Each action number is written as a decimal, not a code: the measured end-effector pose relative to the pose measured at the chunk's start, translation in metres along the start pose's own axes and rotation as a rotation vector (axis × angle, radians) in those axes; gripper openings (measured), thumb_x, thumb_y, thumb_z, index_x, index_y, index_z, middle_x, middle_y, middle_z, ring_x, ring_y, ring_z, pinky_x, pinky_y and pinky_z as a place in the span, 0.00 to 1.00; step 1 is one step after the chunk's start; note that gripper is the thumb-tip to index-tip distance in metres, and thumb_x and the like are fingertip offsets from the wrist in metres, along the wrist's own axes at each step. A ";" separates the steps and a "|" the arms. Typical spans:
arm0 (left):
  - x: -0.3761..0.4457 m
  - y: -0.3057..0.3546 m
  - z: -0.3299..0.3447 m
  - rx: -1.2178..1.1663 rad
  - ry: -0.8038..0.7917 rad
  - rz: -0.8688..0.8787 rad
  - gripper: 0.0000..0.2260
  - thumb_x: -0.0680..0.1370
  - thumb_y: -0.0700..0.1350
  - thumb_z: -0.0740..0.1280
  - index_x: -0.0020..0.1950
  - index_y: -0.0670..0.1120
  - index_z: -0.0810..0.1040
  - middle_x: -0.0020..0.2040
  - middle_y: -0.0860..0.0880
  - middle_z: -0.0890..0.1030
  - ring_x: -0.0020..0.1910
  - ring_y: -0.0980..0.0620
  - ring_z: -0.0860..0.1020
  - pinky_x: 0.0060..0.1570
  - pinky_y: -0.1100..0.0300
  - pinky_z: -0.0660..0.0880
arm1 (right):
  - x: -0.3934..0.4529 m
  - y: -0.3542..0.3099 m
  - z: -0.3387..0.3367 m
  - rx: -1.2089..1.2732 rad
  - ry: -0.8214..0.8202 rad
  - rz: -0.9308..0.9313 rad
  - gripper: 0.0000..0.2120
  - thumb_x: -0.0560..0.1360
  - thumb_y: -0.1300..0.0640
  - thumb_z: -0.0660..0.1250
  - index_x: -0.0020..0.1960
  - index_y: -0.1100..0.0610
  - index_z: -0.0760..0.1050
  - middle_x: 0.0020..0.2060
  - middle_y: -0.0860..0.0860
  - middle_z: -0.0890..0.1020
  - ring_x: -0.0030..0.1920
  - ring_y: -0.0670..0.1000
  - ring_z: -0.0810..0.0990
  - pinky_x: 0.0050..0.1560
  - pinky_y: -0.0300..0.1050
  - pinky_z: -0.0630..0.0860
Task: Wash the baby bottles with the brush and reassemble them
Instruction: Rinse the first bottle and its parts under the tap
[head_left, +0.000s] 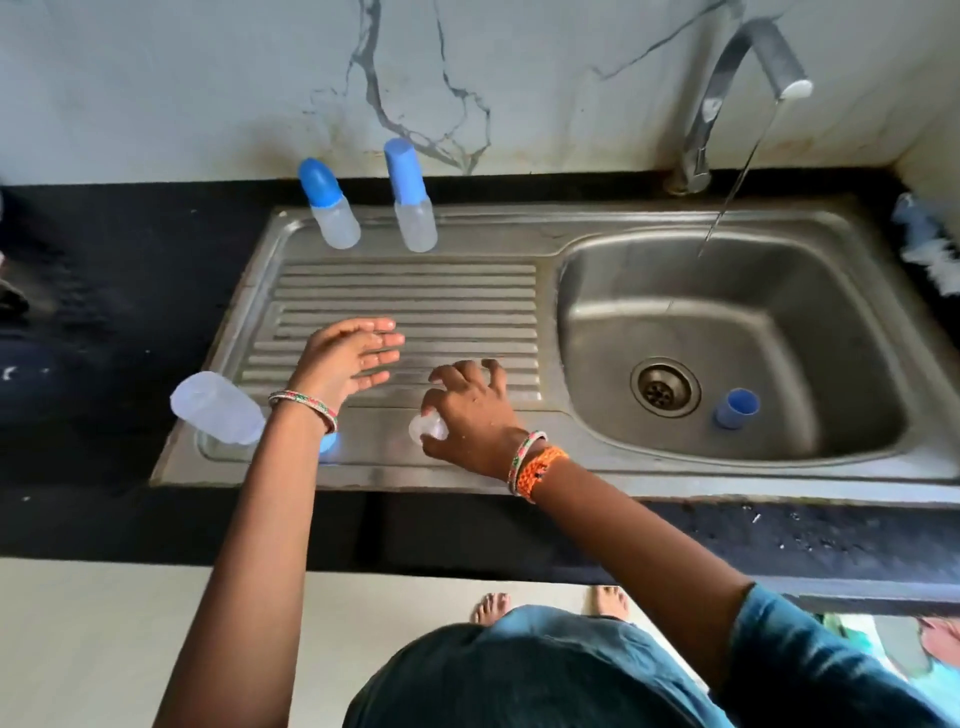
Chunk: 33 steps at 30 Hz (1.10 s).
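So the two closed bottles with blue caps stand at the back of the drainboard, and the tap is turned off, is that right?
Not quite. The two bottles with blue caps do stand at the back of the drainboard, but the tap is running: the head view shows a thin stream of water falling into the sink.

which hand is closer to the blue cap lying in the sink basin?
Right. The right hand is on the drainboard near the basin's left edge, pinching a small clear piece. The left hand hovers open farther left, farther from the blue cap.
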<state>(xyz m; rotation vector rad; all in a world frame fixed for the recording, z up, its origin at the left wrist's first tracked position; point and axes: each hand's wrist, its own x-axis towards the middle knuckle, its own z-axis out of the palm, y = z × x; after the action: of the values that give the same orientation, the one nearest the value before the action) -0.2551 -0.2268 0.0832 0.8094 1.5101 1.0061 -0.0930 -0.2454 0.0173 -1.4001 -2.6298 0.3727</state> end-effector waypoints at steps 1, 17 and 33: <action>-0.001 -0.002 -0.008 -0.032 0.016 -0.008 0.10 0.79 0.36 0.58 0.46 0.47 0.77 0.35 0.53 0.84 0.41 0.53 0.80 0.46 0.58 0.74 | 0.005 -0.008 0.004 -0.017 0.000 -0.022 0.21 0.72 0.44 0.66 0.60 0.53 0.76 0.67 0.53 0.69 0.68 0.56 0.64 0.69 0.62 0.49; 0.004 -0.013 0.015 -0.067 -0.059 -0.048 0.12 0.79 0.37 0.56 0.45 0.48 0.77 0.33 0.55 0.84 0.40 0.54 0.79 0.43 0.60 0.74 | -0.013 0.027 -0.001 0.390 0.228 0.206 0.21 0.70 0.47 0.71 0.61 0.49 0.75 0.59 0.48 0.77 0.62 0.51 0.72 0.64 0.50 0.56; 0.057 -0.039 0.311 0.269 -0.541 -0.217 0.12 0.79 0.36 0.56 0.43 0.48 0.77 0.29 0.56 0.82 0.36 0.56 0.78 0.38 0.64 0.72 | -0.126 0.326 -0.003 0.301 -0.132 1.090 0.14 0.70 0.51 0.68 0.53 0.56 0.78 0.54 0.58 0.81 0.56 0.60 0.79 0.57 0.52 0.76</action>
<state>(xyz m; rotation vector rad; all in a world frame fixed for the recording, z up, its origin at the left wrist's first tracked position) 0.0423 -0.1393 0.0113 0.9874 1.2353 0.3792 0.2377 -0.1746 -0.0722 -2.5815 -1.5102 0.9192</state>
